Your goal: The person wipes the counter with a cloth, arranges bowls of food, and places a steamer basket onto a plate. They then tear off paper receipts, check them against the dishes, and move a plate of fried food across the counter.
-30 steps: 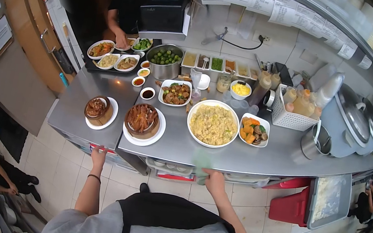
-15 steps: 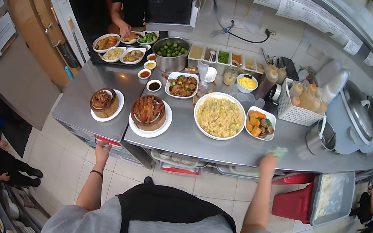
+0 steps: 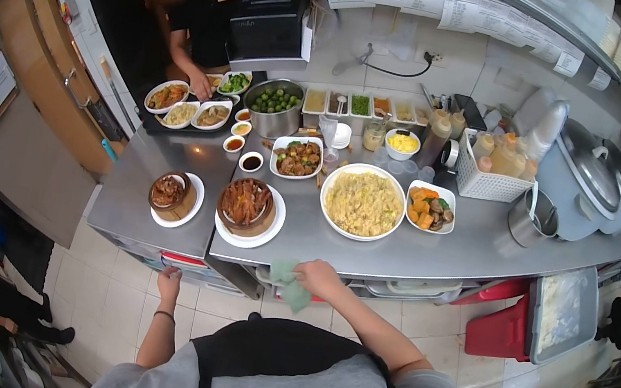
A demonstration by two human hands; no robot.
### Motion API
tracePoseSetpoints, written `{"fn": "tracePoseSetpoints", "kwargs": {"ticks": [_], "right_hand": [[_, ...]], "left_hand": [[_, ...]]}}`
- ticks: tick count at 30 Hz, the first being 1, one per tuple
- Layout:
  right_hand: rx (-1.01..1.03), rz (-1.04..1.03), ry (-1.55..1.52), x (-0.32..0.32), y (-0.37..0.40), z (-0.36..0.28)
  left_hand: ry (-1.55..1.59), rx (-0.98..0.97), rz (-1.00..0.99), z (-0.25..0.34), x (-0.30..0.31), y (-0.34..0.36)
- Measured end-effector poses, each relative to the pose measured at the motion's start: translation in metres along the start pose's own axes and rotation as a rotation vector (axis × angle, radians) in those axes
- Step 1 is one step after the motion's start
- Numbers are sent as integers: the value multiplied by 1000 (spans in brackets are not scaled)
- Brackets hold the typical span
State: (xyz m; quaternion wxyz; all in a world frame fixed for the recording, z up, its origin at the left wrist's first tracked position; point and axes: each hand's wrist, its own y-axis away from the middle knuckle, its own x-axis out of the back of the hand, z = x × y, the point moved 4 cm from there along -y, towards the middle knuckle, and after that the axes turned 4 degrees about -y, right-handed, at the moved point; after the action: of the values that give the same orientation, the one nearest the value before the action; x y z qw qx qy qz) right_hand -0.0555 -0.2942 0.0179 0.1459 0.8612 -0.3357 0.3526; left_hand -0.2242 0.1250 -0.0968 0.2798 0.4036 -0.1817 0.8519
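Below counter edge, left: left hand (image 3: 168, 283) hangs low; finger spread cannot be told.
Counter front: green cloth (image 3: 288, 283) bunched against steel counter (image 3: 449, 256) lip, poking leftward out of the grip.
Grip: right hand (image 3: 319, 277) clamped on the cloth, fried rice plate (image 3: 323, 196) beyond it.

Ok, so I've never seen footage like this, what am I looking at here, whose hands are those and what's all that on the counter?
This is one fisheye camera worn on a person's head, looking down at their own arms. Their right hand grips a green cloth at the front edge of the steel counter. Their left hand hangs below that edge, holding nothing. On the counter stand a plate of fried rice, a large bamboo steamer and a small bamboo steamer. At the back, a co-worker's hand is over more plated dishes.
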Motion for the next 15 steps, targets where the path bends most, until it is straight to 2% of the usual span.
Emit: {"fn": "tracePoseSetpoints", "kwargs": {"ticks": [2, 4, 6, 7, 9, 10, 12, 15], "right_hand": [[-37, 80, 52, 23, -5, 0], [-46, 140, 12, 40, -16, -1], [-23, 243, 147, 47, -29, -1], [-22, 243, 143, 33, -36, 7], [-95, 44, 443, -16, -56, 36], [-92, 46, 439, -26, -60, 39], [-22, 187, 556, -33, -70, 42], [-38, 213, 532, -15, -110, 56]], "left_hand": [[104, 160, -27, -9, 5, 8], [88, 127, 3, -7, 10, 17], [26, 155, 2, -9, 14, 23], [22, 156, 3, -10, 15, 23], [-3, 159, -7, -27, 10, 22], [-6, 158, -4, -34, 12, 23], [-30, 170, -52, -45, 9, 25], [-69, 193, -68, -57, 12, 37]]}}
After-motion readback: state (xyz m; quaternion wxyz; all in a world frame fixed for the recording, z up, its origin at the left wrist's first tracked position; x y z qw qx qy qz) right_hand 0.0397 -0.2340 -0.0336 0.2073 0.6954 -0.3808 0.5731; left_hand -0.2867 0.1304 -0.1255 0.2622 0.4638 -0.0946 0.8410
